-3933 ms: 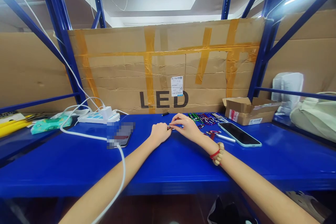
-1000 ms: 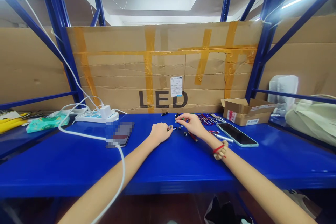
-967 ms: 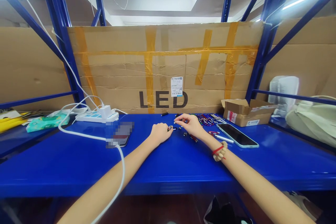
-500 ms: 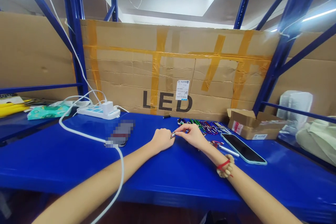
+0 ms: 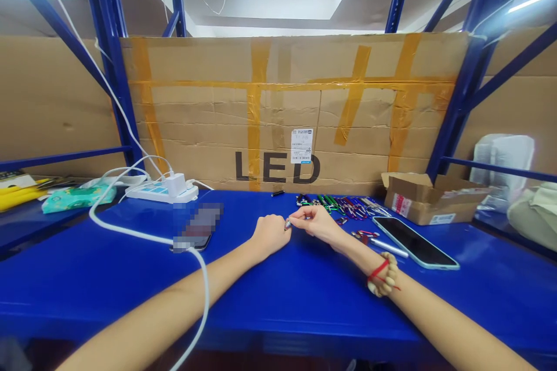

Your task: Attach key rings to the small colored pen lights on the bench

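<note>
My left hand (image 5: 270,233) rests as a fist on the blue shelf (image 5: 278,301), closed on a small metal part (image 5: 288,223) whose tip shows at the knuckles. My right hand (image 5: 315,222) meets it from the right, fingertips pinched on the same small part. A bead bracelet (image 5: 383,273) sits on my right wrist. Just behind my hands lies a row of several small coloured clips and pen-like parts (image 5: 339,206).
A phone (image 5: 415,235) lies face up at the right, a silver pen (image 5: 385,246) beside it. An open cardboard box (image 5: 429,200) stands behind. A second phone (image 5: 195,232) on a white cable (image 5: 130,232) lies left, near a power strip (image 5: 159,192). A taped cardboard wall (image 5: 287,110) closes the back.
My right hand came back from the loose parts behind and joined my left hand on the small part. The camera shifted slightly left and down.
</note>
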Available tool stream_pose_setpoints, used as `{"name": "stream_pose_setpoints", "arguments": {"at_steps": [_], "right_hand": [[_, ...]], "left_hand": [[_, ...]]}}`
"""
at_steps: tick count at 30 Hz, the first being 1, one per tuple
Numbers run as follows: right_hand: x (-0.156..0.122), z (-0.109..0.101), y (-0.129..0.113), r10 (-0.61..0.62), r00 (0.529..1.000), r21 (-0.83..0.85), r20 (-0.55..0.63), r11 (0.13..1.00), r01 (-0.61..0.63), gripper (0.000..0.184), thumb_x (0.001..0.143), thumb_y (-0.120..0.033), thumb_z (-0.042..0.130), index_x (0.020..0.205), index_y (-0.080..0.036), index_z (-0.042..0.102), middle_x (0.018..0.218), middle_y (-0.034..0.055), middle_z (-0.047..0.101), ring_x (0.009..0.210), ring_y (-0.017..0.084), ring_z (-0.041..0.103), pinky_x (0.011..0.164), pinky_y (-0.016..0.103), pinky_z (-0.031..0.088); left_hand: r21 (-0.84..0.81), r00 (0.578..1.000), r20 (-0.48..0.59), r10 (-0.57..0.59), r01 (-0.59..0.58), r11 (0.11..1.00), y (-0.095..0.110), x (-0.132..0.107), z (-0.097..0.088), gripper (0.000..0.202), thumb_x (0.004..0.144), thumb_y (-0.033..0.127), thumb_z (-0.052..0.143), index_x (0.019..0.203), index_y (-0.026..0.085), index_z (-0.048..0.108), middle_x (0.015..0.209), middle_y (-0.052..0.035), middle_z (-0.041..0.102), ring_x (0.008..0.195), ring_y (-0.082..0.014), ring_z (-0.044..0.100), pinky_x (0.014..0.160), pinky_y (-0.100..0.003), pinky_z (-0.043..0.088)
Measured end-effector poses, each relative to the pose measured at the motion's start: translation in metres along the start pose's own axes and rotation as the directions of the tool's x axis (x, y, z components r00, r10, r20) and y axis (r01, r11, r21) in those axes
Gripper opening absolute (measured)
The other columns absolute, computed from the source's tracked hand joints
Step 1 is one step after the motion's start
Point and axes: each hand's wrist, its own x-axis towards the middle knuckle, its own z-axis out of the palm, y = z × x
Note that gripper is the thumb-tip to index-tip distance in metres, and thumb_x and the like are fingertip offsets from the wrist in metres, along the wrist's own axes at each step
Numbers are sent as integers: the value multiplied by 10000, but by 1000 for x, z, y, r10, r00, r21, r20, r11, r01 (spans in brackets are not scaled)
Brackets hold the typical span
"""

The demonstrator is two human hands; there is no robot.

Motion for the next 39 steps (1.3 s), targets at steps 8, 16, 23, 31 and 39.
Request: {"name": "stream_pose_setpoints", "arguments": {"at_steps": [8, 16, 23, 31, 39], "right_hand": [[3, -3, -3, -50, 998, -20, -28, 999, 49, 319, 628, -425, 673, 753, -134, 706, 662, 33, 667, 402, 40, 391, 383, 183, 317], [-1, -16, -4, -150, 983, -299, 101, 938, 174, 348, 686, -471, 621, 678, -129, 686, 576, 21, 638, 398, 71, 469, 405, 195, 354], [4, -35, -10, -159, 979, -449, -124, 889, 87, 393, 737, -517, 548, 755, -150, 686, 645, 38, 666, 486, 112, 546, 490, 218, 404], [-4, -58, -5, 0, 943, -810, -333, 512, -286, 226, 730, -425, 586, 700, -232, 701, 774, 36, 700, 757, 199, 627, 609, 256, 412], [-5, -52, -9, 97, 945, -840, -313, 436, -323, 195, 735, -373, 575, 786, -243, 711, 856, 37, 704, 841, 206, 629, 659, 263, 430]], "left_hand": [[2, 999, -37, -32, 32, 999, 0, 5, -1, 445, 857, 381, 286, 842, 161, 672, 897, -128, 687, 858, -269, 639, 680, -328, 451], [38, 994, -40, 99, -98, 994, 0, 1, -3, 377, 822, 353, 354, 720, 185, 677, 804, -102, 697, 824, -245, 640, 661, -299, 421], [-12, 995, -84, 53, -54, 998, -8, 10, -3, 474, 846, 414, 274, 666, 190, 651, 770, -97, 689, 785, -252, 636, 614, -291, 391], [1, 995, -93, 21, -21, 1000, -10, 9, -6, 490, 847, 424, 259, 623, 179, 619, 756, -104, 680, 772, -259, 632, 581, -284, 368], [6, 993, -102, 59, -59, 998, -5, 5, -6, 491, 851, 426, 260, 612, 171, 604, 713, -105, 672, 738, -253, 632, 564, -282, 364]]}}
